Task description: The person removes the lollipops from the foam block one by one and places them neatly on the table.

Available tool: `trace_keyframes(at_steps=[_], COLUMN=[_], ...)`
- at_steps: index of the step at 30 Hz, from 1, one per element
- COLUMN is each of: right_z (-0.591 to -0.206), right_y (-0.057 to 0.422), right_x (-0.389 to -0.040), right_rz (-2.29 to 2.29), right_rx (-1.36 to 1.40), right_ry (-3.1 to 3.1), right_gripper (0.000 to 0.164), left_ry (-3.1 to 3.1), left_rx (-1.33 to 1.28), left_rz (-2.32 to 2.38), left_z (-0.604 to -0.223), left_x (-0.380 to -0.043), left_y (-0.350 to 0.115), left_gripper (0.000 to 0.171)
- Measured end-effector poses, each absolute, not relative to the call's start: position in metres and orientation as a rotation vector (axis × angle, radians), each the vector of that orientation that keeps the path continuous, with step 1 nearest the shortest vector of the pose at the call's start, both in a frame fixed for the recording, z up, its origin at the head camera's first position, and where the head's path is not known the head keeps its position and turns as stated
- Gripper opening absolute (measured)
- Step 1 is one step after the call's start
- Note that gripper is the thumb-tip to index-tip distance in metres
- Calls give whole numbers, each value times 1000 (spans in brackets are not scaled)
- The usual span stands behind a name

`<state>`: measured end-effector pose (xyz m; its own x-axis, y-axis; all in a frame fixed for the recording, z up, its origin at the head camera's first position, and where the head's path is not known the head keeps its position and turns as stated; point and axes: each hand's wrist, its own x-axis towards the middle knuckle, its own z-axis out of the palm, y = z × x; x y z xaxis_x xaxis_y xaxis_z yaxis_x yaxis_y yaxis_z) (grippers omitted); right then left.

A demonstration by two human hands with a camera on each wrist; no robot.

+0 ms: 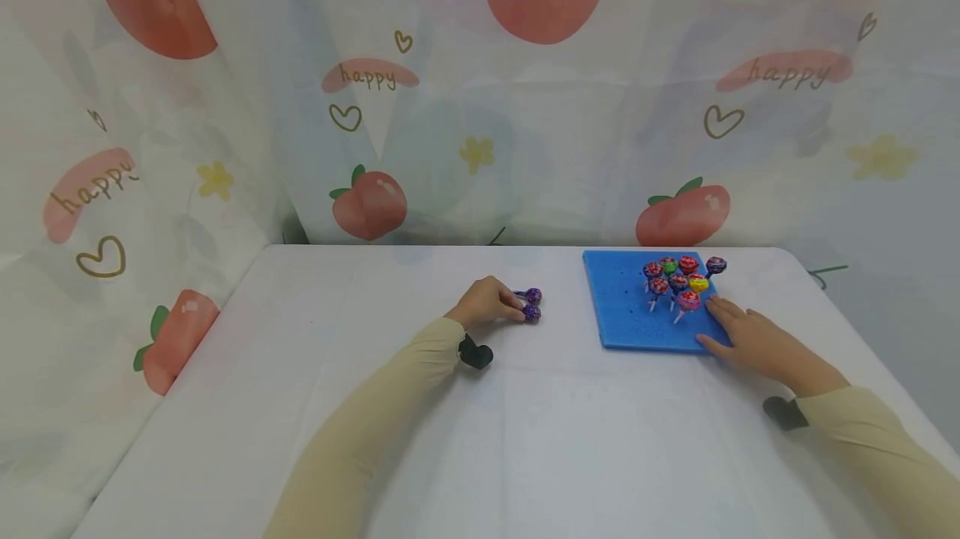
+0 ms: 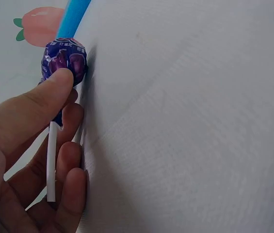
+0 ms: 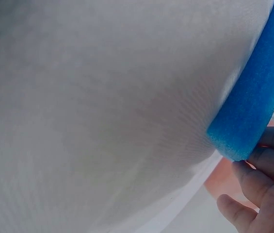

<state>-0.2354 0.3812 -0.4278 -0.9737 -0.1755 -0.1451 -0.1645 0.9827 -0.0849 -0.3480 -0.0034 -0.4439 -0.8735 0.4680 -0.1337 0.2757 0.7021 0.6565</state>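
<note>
A: How are the two hands placed?

B: Right hand (image 1: 757,345): fingers straight and released, touching the blue foam board (image 1: 618,318) at its 4 o'clock edge; left hand (image 1: 482,303), at 9 o'clock from the board: thumb and fingers pinching a purple lollipop (image 1: 532,314)

A: And beyond?

B: A second purple lollipop (image 1: 533,296) is just beside it at 12 o'clock; more lollipops (image 1: 678,281) stand on their sticks in the board's 2 o'clock part

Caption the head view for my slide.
The left hand pinches a purple lollipop while the right hand touches a blue board with other lollipops stuck in it.
</note>
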Motion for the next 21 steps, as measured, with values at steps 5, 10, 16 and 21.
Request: trace_keyframes(at_steps=[5, 10, 16, 21], right_z=[-428, -429, -431, -431], right_y=[382, 382, 382, 383], right_x=[-236, -235, -236, -237], right_rz=[-123, -125, -111, -105], right_rx=[-252, -252, -259, -257], right_ry=[2973, 2975, 2982, 2979], right_gripper=[83, 85, 82, 81], left_ry=[2598, 2568, 2524, 2482], left_rx=[578, 593, 634, 634], left_rz=[972, 1041, 1126, 1188], left_z=[-443, -444, -450, -454], left_x=[-347, -347, -350, -352], left_y=[-5, -11, -24, -31], left_gripper=[18, 18, 23, 26])
